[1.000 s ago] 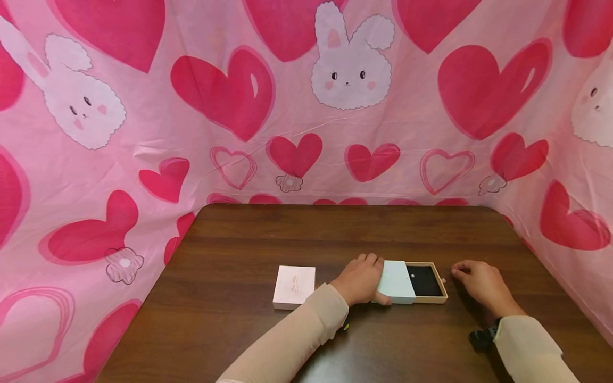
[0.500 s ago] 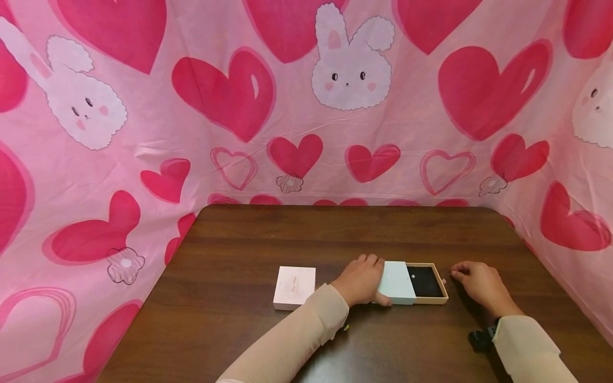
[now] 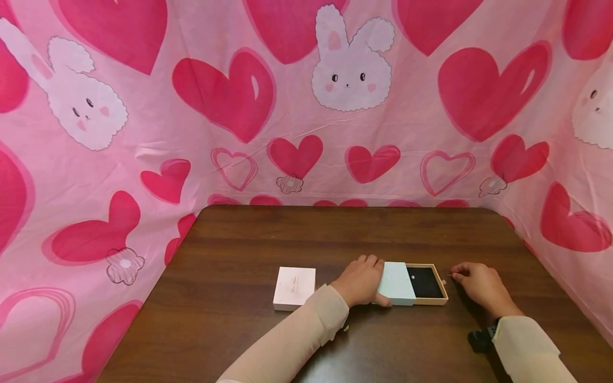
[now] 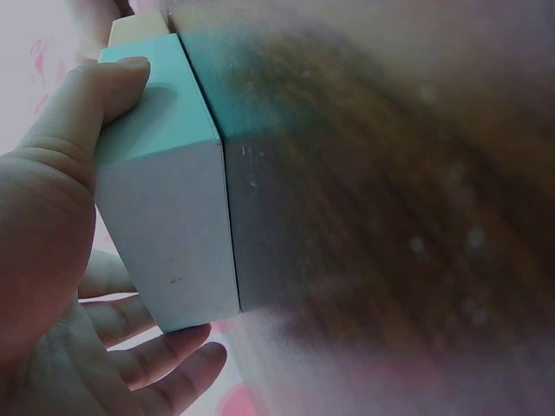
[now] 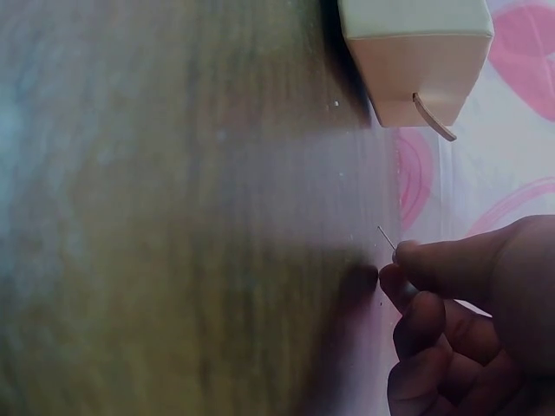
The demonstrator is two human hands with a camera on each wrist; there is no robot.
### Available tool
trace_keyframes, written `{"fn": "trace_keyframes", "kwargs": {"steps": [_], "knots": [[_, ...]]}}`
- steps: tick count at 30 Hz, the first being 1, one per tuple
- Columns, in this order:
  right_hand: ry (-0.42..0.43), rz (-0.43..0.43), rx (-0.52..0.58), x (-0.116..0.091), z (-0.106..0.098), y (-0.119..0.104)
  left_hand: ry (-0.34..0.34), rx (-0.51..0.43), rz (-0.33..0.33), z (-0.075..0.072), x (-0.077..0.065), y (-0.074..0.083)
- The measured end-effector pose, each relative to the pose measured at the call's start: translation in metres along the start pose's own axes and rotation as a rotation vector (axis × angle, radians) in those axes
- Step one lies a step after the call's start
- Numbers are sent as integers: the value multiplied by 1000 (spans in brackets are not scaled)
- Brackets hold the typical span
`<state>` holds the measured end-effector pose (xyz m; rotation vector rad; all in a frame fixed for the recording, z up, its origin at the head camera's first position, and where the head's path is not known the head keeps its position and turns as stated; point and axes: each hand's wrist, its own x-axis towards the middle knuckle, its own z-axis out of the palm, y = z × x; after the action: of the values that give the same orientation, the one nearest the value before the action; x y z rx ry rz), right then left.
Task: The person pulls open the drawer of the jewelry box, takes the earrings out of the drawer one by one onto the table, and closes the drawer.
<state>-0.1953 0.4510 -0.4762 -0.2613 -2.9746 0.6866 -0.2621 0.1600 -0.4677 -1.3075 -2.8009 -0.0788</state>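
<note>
My left hand (image 3: 361, 279) grips the pale mint sleeve (image 3: 398, 284) of a jewelry box lying on the table, thumb along one side and fingers on the opposite side. From the sleeve's right end a tan drawer (image 3: 431, 301) is slid partway out. It holds a black pad (image 3: 427, 287) with a small shiny stud (image 3: 413, 277) on it. Right of the drawer, my right hand (image 3: 483, 284) pinches a tiny stud earring between thumb and index finger; its thin metal post (image 5: 386, 237) sticks out past the fingertips. The fingers mostly cover its head.
A pale pink square box (image 3: 293, 287) with printed lettering sits left of the mint one, partly behind my left sleeve. A small pull tab (image 5: 432, 117) hangs from the drawer's end. Pink heart-print cloth (image 3: 306, 122) surrounds the brown table (image 3: 239, 244).
The earring's thin post now shows at my right fingertips, pointing left. The left hand, the jewelry box and its drawer stay in place.
</note>
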Motion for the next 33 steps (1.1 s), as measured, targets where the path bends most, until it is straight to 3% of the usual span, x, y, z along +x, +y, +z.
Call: {"fn": "trace_keyframes", "kwargs": {"steps": [33], "knots": [[-11,-10,-13,-1,-1,-5,-10,-17,-2,0,0,-1]]}}
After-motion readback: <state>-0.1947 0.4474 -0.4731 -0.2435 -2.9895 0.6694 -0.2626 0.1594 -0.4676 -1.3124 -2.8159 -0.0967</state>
